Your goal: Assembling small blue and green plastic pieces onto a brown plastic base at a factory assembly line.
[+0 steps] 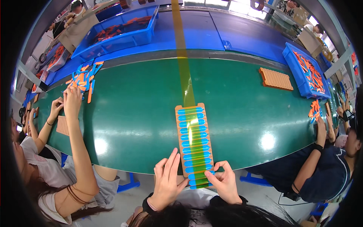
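Observation:
A ribbed orange-brown tray (179, 130) lies lengthwise before me, its near end at the table's front edge. Several blue strips with rounded ends (184, 144) sit crosswise in its grooves. Clear yellow-amber tape (194, 142) runs down over their middles and continues from the tray's far end across the table. Beside the tray's lower left edge is my left hand (165, 181), fingers stretched upward and thumb near the corner; it holds nothing. My right hand (225, 184) grips the lower right edge, its thumb pressed on top beside the tape and its fingers bent at the side.
Co-workers sit left and right; one person's hand (72, 100) reaches into a pile of orange and blue strips (82, 78). Blue bins (113, 44) (297, 68) hold more pieces. Another ribbed tray (276, 79) lies on the green table (140, 98), near a blue conveyor belt (249, 34).

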